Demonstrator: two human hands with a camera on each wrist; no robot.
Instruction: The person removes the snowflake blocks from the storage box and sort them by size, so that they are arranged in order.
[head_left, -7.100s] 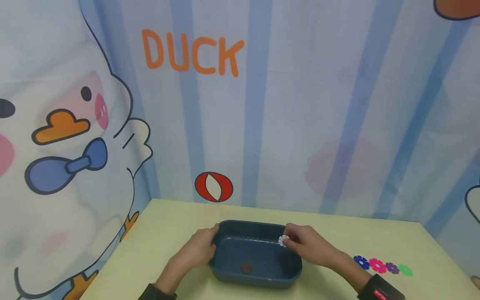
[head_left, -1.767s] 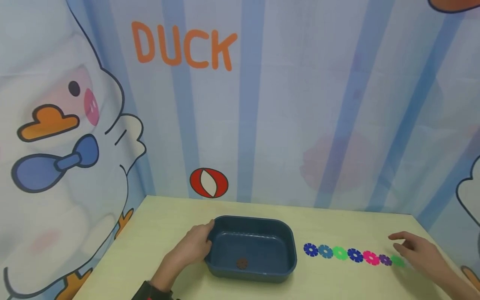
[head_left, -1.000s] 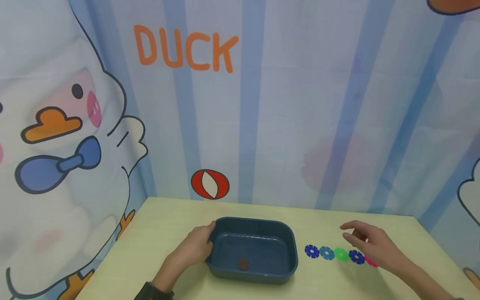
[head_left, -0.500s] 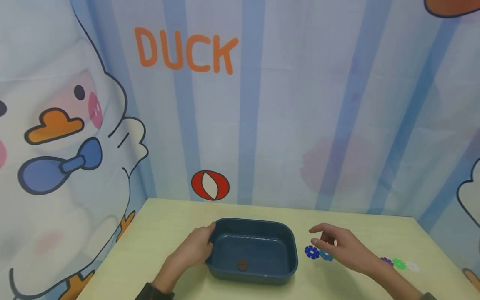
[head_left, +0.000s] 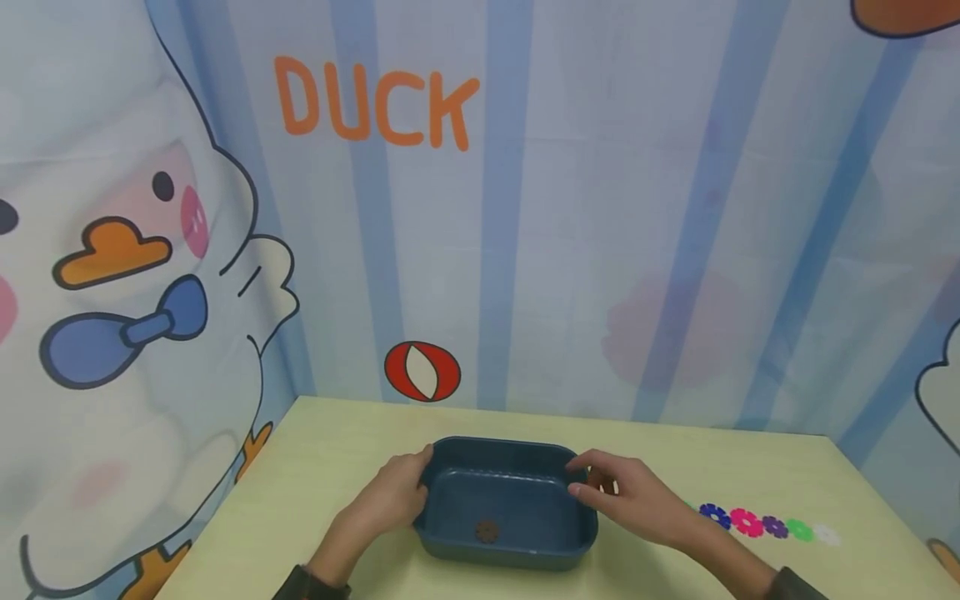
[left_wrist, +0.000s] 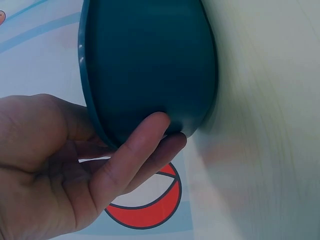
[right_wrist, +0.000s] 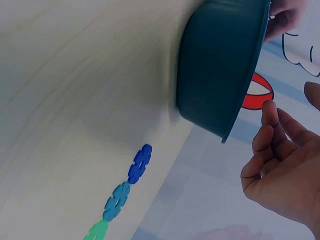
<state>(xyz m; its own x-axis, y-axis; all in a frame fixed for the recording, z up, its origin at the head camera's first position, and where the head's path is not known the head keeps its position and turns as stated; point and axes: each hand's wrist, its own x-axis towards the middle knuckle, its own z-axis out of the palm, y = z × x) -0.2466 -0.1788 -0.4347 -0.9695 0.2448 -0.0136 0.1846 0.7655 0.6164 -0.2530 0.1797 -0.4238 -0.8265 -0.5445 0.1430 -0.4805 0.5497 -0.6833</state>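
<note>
A dark blue-green plastic basin (head_left: pixel 510 557) stands on the table. My left hand (head_left: pixel 397 493) holds its left end, thumb at the rim and fingers against the outer wall, as the left wrist view shows. One brown snowflake disc (head_left: pixel 487 531) lies on the basin floor. My right hand (head_left: pixel 630 500) hovers at the basin's right rim, thumb and fingers apart, nothing between them. Right of the basin runs a row of snowflake discs: dark blue (right_wrist: pixel 139 164), lighter blue (right_wrist: pixel 117 201), green (right_wrist: pixel 96 231), another dark blue (head_left: pixel 715 517), pink (head_left: pixel 747 522), purple (head_left: pixel 775 527), green (head_left: pixel 799 530) and white (head_left: pixel 827 534).
The pale yellow tabletop (head_left: pixel 337 442) ends at a hanging cloth backdrop (head_left: pixel 577 250) with blue stripes and a printed duck. My right forearm passes over the near side of the disc row in the head view.
Earlier my right hand pinched a white disc over the basin; a white disc now lies at the row's right end. The right hand has come back left to the basin. My left hand stays put.
</note>
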